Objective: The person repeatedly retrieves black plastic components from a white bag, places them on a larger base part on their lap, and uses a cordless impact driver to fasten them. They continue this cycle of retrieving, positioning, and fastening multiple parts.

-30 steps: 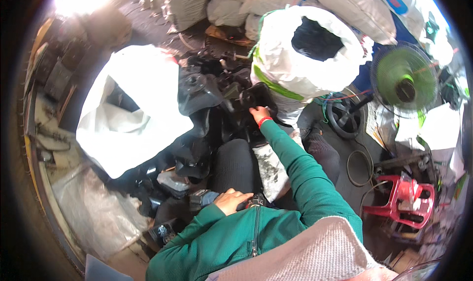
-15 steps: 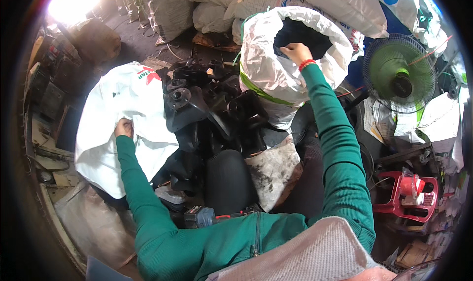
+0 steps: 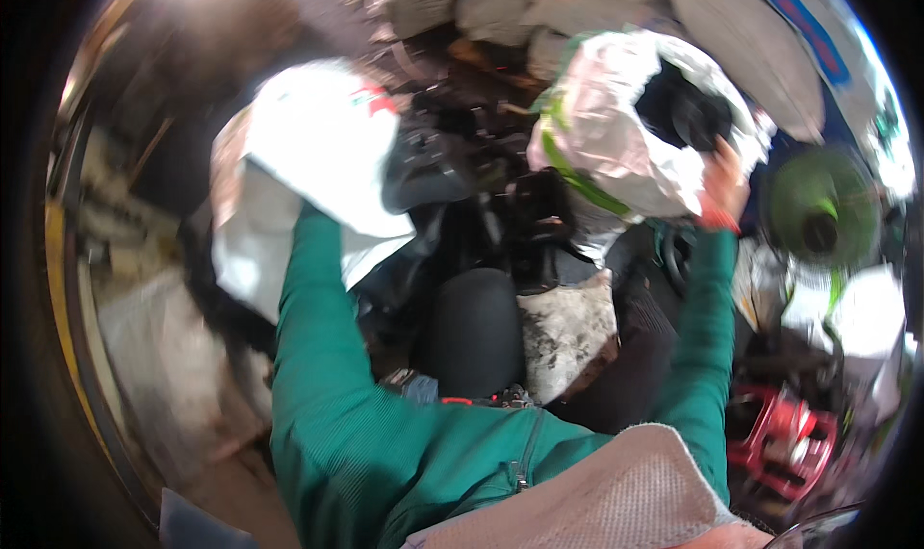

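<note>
At the right, a tall white sack (image 3: 597,97) stands with its mouth rolled back and a dark interior. My right hand (image 3: 724,178), blurred and with a red band at the wrist, is at the near right rim of this mouth. Its fingers close on the edge of a black rounded part (image 3: 707,118). On the left, a white sack (image 3: 322,116) drapes over my left forearm. My left hand is hidden under its folds, so its fingers do not show. Between the sacks lies a heap of black moulded parts (image 3: 433,169).
A green fan (image 3: 818,207) stands right of the open sack. A red plastic stool (image 3: 784,443) is at the lower right. Full sacks (image 3: 741,39) are piled at the back. A stained pale sack (image 3: 568,332) lies between my knees, and a power tool (image 3: 414,385) rests at my lap.
The view has shifted, moving the scene rightward. My left hand has gone under the white sack, whose edge is lifted. My right hand has moved to the sack's near right rim, at a black part.
</note>
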`<state>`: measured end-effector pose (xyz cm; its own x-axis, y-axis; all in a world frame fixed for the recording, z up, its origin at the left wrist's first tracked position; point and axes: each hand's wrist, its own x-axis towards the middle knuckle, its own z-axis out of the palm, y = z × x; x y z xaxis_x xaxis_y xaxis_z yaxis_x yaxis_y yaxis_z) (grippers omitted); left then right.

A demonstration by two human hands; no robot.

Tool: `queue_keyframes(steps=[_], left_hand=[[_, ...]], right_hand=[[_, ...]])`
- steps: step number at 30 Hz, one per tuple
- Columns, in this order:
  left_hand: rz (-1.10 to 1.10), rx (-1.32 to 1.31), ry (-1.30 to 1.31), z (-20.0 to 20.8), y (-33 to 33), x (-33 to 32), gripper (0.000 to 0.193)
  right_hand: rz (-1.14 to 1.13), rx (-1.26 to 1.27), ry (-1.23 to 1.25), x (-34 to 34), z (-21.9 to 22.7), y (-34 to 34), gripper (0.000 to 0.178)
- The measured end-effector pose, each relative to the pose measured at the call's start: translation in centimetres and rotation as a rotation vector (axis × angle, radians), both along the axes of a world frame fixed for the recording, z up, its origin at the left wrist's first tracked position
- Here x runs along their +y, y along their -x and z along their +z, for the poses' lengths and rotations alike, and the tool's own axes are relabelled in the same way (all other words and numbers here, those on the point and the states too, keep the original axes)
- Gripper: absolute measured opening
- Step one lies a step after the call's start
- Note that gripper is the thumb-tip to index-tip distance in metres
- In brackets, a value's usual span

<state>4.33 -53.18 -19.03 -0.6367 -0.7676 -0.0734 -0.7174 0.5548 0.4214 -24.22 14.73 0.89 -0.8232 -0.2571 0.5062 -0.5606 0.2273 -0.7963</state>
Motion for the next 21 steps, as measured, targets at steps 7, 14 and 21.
queue_keyframes(steps=[7,14,21], left_hand=[[-0.033,-0.042,-0.082,0.6,1.3,4.1,0.049],[0.397,0.23,0.071,1.9,-3.4,0.9,0.078],[0.3,0.381,-0.189,4.5,1.2,0.5,0.079]], right_hand=[[-0.45,-0.679,0.51,18.5,-2.3,-21.0,0.04],[-0.467,-0.88,0.73,29.7,-10.1,-30.4,0.026],[-0.676,-0.805,0.741,31.2,-10.1,-31.9,0.025]])
